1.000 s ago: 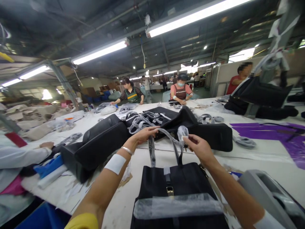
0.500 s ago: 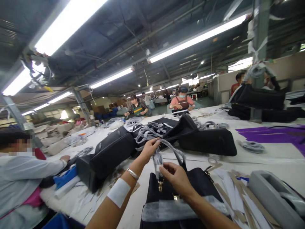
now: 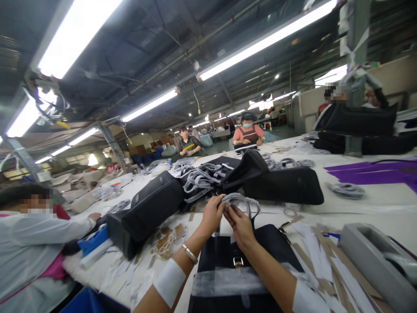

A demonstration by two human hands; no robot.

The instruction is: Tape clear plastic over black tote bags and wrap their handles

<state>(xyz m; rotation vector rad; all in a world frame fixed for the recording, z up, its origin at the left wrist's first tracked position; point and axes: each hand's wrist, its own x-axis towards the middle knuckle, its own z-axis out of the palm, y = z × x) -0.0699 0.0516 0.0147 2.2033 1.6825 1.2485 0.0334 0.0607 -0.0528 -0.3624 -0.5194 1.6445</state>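
Note:
Both hands meet above a black handbag [image 3: 211, 256] that lies on the worktable with a gold clasp and clear wrapping across its front. A strap wrapped in clear plastic [image 3: 243, 198] arches up from between them. My left hand [image 3: 213, 214] pinches the strap, fingers closed. Close against it, my right hand [image 3: 240, 224] also has its fingertips closed on the strap. The exact spot each pinches is partly hidden by the fingers. Behind the hands lies a heap of plastic-wrapped straps [image 3: 202, 176].
Black bags lie left [image 3: 153, 204] and right [image 3: 286, 184]. A grey tape dispenser [image 3: 368, 261] stands at right beside paper strips [image 3: 314, 248]. Tags with strings [image 3: 169, 241] lie left of my forearm. A co-worker [image 3: 39, 243] sits at far left; two more work across the table.
My right hand has moved up beside my left hand. The strap's hanging end with its gold hook no longer shows below the hands. The view has shifted slightly.

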